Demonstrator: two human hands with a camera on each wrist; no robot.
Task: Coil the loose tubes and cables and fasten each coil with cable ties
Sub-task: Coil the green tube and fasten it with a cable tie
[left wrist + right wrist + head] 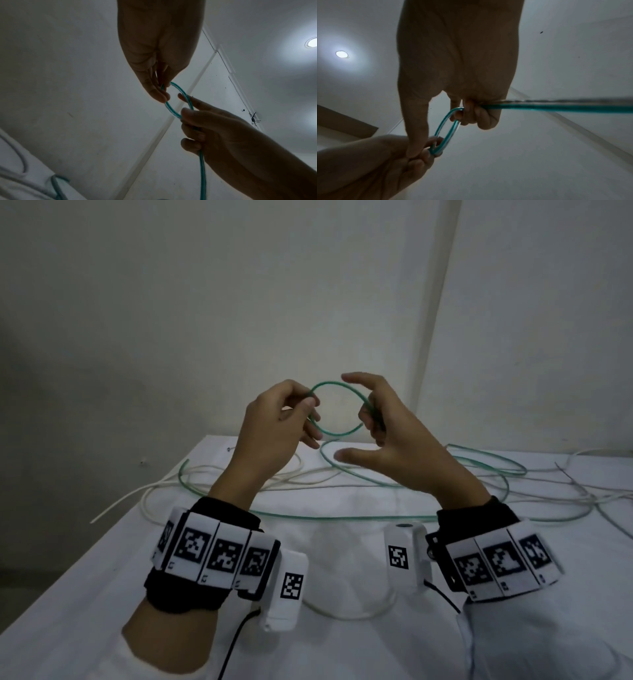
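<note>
A green translucent tube [337, 433] forms one small loop held in the air between my hands, above the table's far side. My left hand [279, 416] pinches the loop's left side between thumb and fingers. My right hand [382, 422] grips the right side with curled fingers, while its index finger and thumb stick out. In the left wrist view the loop [173, 109] runs from my left fingers [157, 94] into the right hand [204, 129], and the tube hangs down from there. In the right wrist view the tube [556, 107] trails off to the right.
The rest of the green tube [479, 463] lies in wide loose curves on the white table [342, 655], tangled with white cables [164, 484] and thin grey wires [579, 484]. A wall stands close behind the table. The table's left edge runs diagonally.
</note>
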